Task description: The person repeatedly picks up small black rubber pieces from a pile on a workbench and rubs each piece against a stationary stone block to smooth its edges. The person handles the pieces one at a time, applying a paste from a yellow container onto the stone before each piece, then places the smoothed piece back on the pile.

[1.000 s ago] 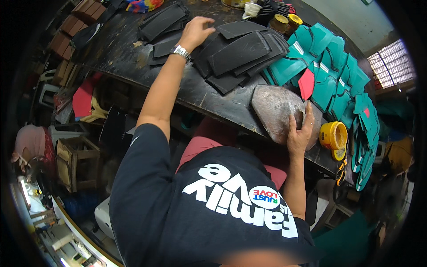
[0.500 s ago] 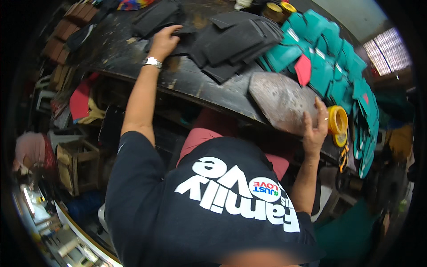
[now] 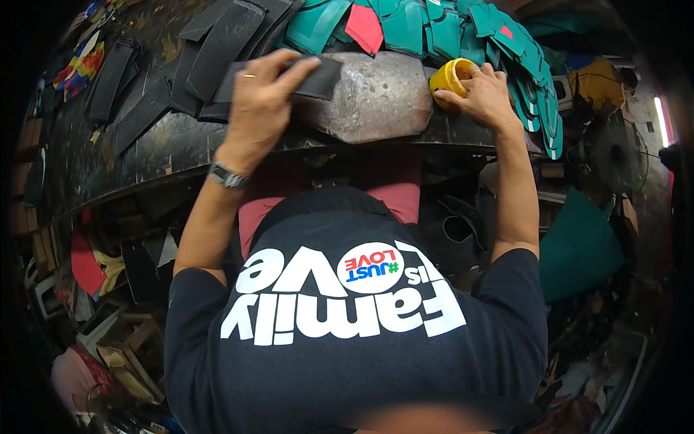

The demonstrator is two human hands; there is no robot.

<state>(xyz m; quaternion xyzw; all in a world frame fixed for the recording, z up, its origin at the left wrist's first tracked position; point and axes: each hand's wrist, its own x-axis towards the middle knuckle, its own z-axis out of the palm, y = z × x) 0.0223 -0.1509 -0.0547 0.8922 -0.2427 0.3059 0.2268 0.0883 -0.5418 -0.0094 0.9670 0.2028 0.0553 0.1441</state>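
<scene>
Many teal pieces [image 3: 401, 30] crowd close; right grip [image 3: 486, 98] holds yellow tub [image 3: 441, 81], left grip [image 3: 262, 105] black strip [image 3: 324, 78].

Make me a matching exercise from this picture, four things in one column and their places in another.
Things
1. Yellow pot
2. Slab
3. Watch
4. Black strip by the slab

Places
A. Around the left wrist
B. In the left hand
C. Grasped by the right hand
D. Lying on the table between the hands

Pairs: 1-C, 2-D, 3-A, 4-B
</scene>
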